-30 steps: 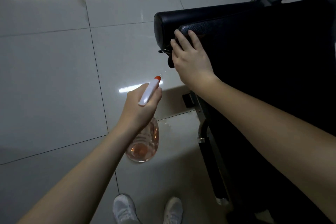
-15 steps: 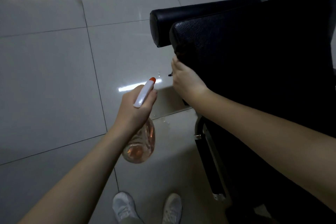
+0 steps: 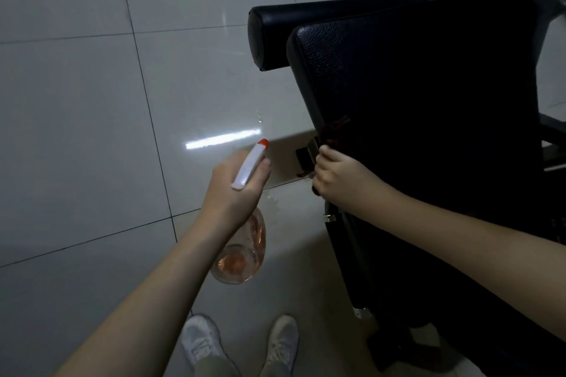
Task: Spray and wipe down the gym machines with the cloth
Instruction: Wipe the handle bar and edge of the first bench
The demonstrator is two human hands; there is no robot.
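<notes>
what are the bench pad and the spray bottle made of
The pad looks like black vinyl or faux leather, semi-matte: pebbled grain at its lit corner. The spray bottle seems clear plastic, liquid visible through it; its white head looks smooth plastic.

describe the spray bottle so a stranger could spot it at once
Find the big black padded bench on the right; just left of its near edge is the left hand. The spray bottle hangs in its grip: a clear rounded body with orange-tinted liquid, a white head and an orange nozzle tip, unlike the dark cloth the right hand holds.
</notes>
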